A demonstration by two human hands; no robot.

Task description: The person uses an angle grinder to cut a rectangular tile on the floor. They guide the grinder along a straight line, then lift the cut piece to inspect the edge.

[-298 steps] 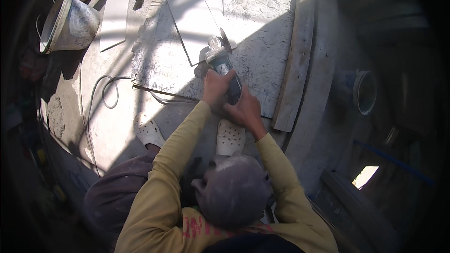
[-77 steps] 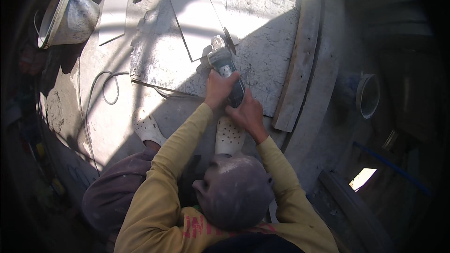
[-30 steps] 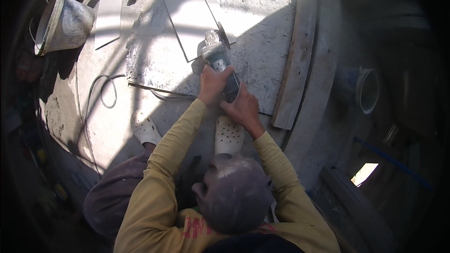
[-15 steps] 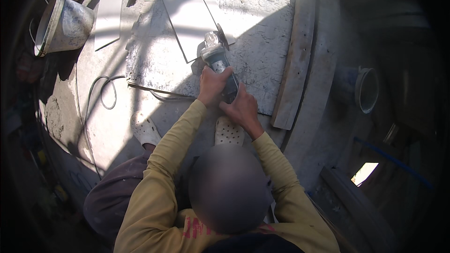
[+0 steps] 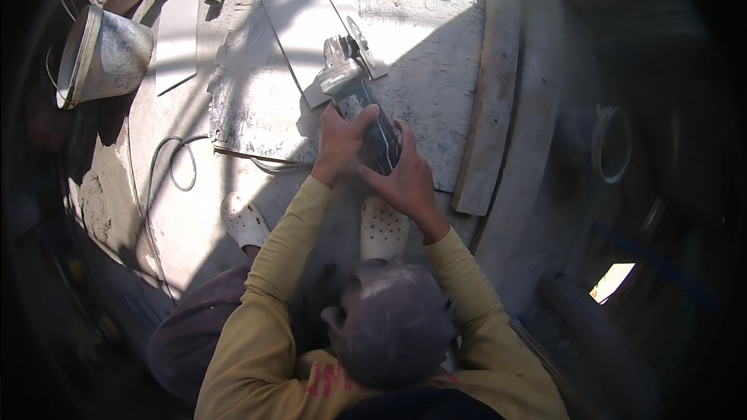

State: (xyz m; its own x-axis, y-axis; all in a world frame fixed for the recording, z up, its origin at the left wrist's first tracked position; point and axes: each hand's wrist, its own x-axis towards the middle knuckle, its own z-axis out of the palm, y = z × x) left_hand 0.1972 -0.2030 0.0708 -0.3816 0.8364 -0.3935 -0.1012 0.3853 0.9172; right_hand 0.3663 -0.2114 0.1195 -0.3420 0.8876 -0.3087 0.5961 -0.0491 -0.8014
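An angle grinder (image 5: 359, 109) is gripped in both hands above a pale, marked board (image 5: 424, 54). My left hand (image 5: 340, 140) wraps the body just behind the gear head, thumb across the top. Around the rear of the body, on its right side, closes my right hand (image 5: 406, 179). The grinder's thin round disc (image 5: 360, 43) points away from me, its face partly showing. Beneath and beyond it lies a white tile (image 5: 288, 0) with dark edges; the grinder hides part of its near end. Whether the disc touches the tile, I cannot tell.
A wooden plank (image 5: 490, 85) runs along the board's right side. At the left a dirty white bucket (image 5: 117, 58) lies tipped beside another tile piece (image 5: 177, 39). A cable (image 5: 187, 175) loops over the floor. A second bucket (image 5: 611, 144) stands in shadow at right.
The grinder has tilted and looks larger, as if raised; its disc shows more of its face and sits slightly farther up and left. Both hands keep their hold, the right one spread wider.
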